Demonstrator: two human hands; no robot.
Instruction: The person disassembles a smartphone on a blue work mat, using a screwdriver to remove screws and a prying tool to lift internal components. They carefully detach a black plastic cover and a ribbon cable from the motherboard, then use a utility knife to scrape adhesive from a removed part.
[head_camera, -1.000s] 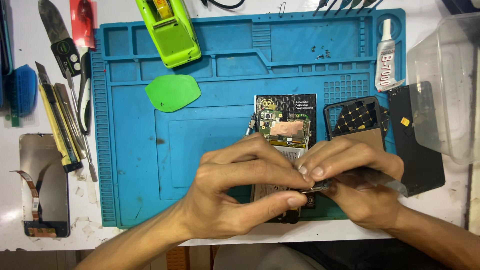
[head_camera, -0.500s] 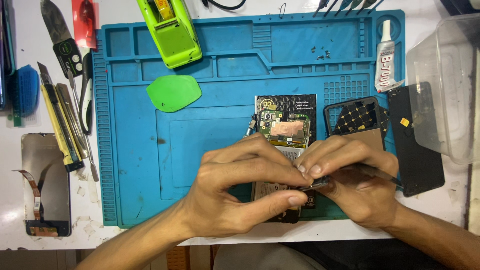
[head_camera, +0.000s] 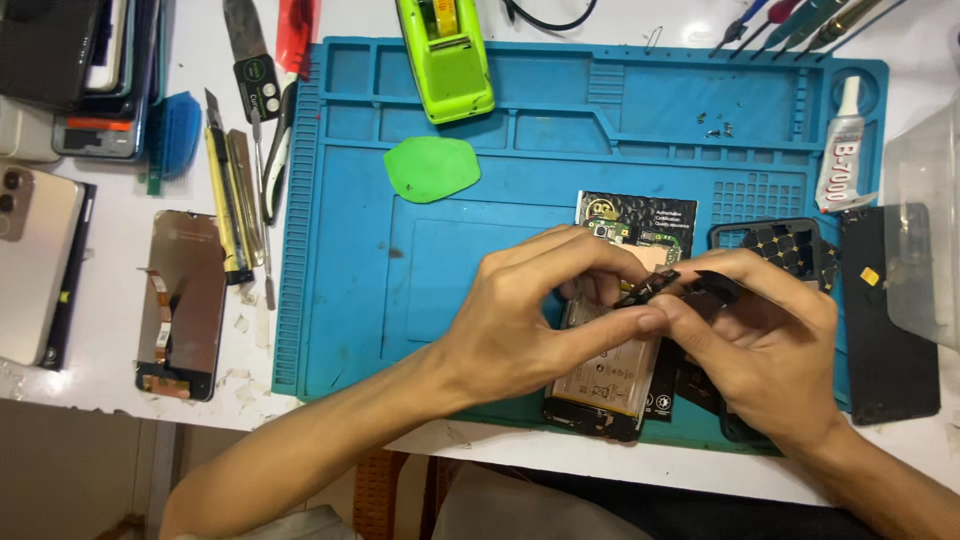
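Both of my hands met over the opened phone in the head view, the only view there was. My left hand was pinched narrow, thumb and forefinger closed on a small black part held just above the phone's upper half. My right hand was closed too, gripping the other end of that dark piece, though I could not tell exactly where one piece ended and the next began.

The phone lay on the blue mat with its back already off and its circuit board and battery exposed, so I judged the opening-up done. The black part was lifted clear of the board yet not set down anywhere. A few tiny screws sat loose in an upper tray of the mat, well apart from the phone. A black frame lay just beside my right hand, a green pick farther left, and a loose screen on the white surface, nothing refitted.
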